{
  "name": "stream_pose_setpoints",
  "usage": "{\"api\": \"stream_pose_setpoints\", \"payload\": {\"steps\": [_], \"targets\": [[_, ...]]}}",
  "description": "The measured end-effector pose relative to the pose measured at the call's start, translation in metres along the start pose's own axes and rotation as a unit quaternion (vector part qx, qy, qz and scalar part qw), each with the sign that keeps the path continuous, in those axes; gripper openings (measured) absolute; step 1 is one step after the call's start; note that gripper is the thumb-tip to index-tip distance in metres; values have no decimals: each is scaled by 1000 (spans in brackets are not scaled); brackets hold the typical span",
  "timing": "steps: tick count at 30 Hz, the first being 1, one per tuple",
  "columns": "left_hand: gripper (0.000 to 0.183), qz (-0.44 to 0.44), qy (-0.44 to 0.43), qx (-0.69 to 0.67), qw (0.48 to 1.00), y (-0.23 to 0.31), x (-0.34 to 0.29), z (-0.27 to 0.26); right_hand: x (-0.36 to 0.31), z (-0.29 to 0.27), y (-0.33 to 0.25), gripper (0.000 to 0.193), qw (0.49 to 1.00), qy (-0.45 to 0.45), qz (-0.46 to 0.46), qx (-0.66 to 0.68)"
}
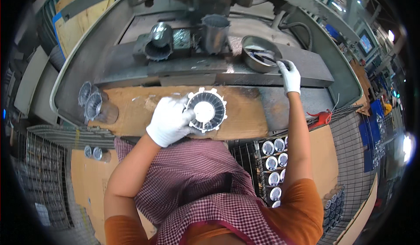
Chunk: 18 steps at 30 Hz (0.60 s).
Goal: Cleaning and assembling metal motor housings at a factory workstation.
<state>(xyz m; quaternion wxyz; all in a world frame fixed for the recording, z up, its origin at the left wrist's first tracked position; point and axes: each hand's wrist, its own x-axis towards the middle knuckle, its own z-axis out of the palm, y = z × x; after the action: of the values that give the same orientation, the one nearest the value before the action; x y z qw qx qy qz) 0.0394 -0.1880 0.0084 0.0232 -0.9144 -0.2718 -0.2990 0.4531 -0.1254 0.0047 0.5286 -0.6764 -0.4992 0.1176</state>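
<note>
My left hand (169, 120), in a white glove, grips a round metal housing (216, 126) with a toothed rim. Its open end faces up, showing dark fins around a bright centre. My right hand (290, 76), also gloved in white, reaches out to the rim of a metal bowl (248, 60). Its fingers are closed at the end of a dark slender tool (267, 59) that lies over the bowl's edge. Other items in the bowl overlap and are hard to make out.
Cardboard (245, 109) covers the bench front. Two similar housings (105, 109) lie at its left. Behind, one shiny cylinder (161, 37) and one upright cylinder (215, 35) sit on the machine. A red air gun (321, 118) hangs at right. Below are wire crates holding several cylinders (272, 162).
</note>
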Motion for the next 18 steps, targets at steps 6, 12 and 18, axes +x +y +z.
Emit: {"api": "stream_pose_setpoints", "payload": {"steps": [6,12,18], "targets": [[51,26,90,7,996,7,1,-17,-44,-6,-2,65,982,107,-47,-147],[54,24,91,-18,995,6,-7,-20,-104,9,3,63,995,59,-75,-40],[46,39,123,-37,991,10,-10,-22,-170,36,-37,47,964,-172,101,177]]}}
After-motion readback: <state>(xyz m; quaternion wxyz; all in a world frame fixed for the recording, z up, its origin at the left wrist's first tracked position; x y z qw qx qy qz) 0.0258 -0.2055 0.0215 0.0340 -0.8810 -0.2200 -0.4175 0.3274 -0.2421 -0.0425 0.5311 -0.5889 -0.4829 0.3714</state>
